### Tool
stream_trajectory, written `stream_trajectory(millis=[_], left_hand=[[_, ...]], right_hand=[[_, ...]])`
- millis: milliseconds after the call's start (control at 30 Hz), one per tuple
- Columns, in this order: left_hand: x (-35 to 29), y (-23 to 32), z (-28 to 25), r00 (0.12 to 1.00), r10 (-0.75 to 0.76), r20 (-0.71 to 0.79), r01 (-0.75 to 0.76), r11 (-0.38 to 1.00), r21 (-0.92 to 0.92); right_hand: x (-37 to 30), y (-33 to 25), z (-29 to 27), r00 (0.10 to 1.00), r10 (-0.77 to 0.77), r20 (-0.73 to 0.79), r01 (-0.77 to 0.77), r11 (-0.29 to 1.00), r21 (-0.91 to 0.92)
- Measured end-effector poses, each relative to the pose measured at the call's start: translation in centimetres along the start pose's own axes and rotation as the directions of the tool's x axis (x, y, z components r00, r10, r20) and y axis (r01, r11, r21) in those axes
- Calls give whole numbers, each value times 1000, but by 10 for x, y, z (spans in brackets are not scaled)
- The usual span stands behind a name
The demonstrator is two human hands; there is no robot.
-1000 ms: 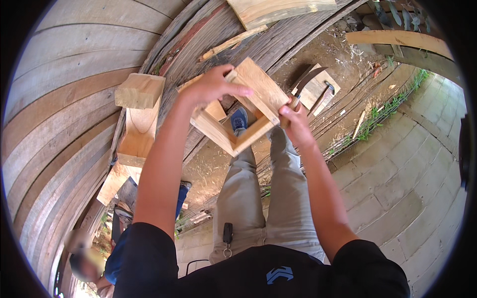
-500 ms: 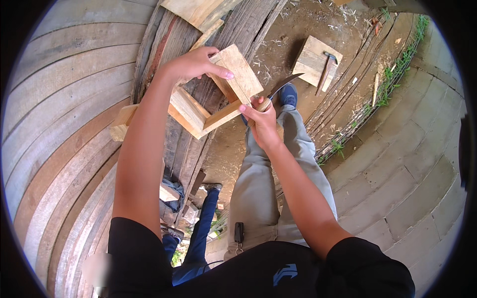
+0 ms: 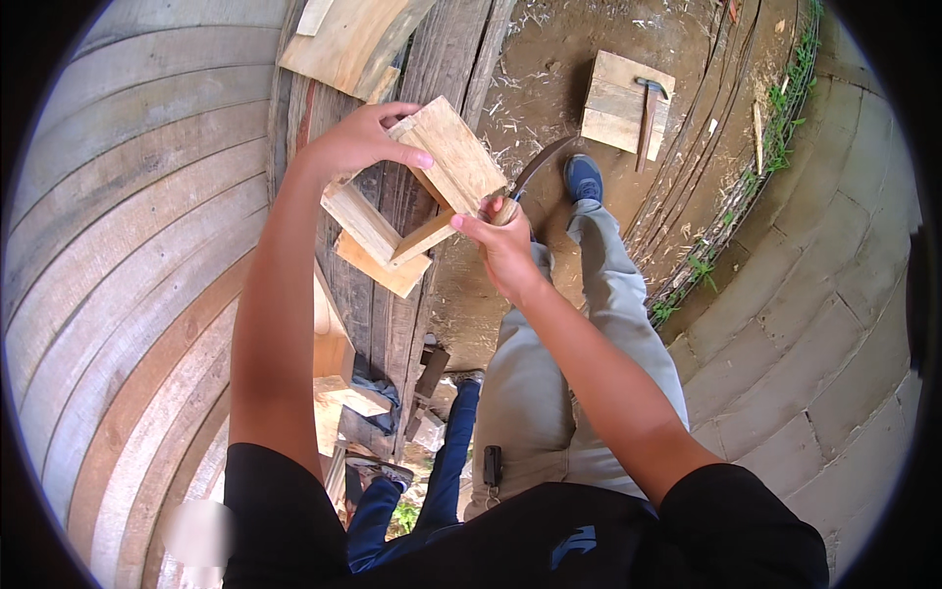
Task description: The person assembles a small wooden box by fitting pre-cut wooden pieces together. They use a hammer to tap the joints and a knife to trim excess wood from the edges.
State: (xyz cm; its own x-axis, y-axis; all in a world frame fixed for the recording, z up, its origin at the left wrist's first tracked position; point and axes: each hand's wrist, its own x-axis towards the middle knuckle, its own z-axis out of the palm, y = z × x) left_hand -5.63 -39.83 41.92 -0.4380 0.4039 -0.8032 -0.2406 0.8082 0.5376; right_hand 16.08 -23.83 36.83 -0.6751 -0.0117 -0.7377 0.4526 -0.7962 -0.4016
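Observation:
A box-like wooden frame [image 3: 453,155] of pale boards is held up, tilted, above the timber bench. My left hand [image 3: 368,139] is closed on its upper left side, thumb across the top board and fingers partly hidden behind. At the lower right corner, my right hand [image 3: 502,245] is wrapped round the wooden handle of a curved knife [image 3: 543,161], its thumb pressing on the frame's edge. The dark, sickle-like blade points away from me, to the upper right. Under the frame a loose pale board [image 3: 383,267] rests on the bench.
The weathered timber bench [image 3: 444,59] runs along the left, with a wide board [image 3: 348,47] at its far end. A claw hammer [image 3: 649,123] lies on a low wooden block [image 3: 610,103] on the dirt floor. Another person's legs [image 3: 455,447] show below the bench.
My hands and the frame have shifted slightly left in the picture. The blade now appears more edge-on, its tip further left. My view has moved, showing more boards at the bench's near end.

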Motion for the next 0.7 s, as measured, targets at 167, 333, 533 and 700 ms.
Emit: stream_trajectory(millis=[167, 333, 533, 700], left_hand=[[-3, 23, 9, 999, -36, -38, 38, 999, 38], [2, 22, 9, 999, -7, -50, 10, 998, 60], [2, 21, 10, 994, 17, -105, 6, 975, 221], [1, 21, 5, 999, 8, -51, 0, 989, 148]], right_hand=[[-12, 2, 1, 996, 8, -93, -19, 993, -114], [-11, 17, 6, 992, 23, -123, -24, 1000, -5], [-12, 23, 7, 990, -15, -143, 14, 1000, -7], [-9, 17, 8, 990, 7, -142, -25, 992, -127]])
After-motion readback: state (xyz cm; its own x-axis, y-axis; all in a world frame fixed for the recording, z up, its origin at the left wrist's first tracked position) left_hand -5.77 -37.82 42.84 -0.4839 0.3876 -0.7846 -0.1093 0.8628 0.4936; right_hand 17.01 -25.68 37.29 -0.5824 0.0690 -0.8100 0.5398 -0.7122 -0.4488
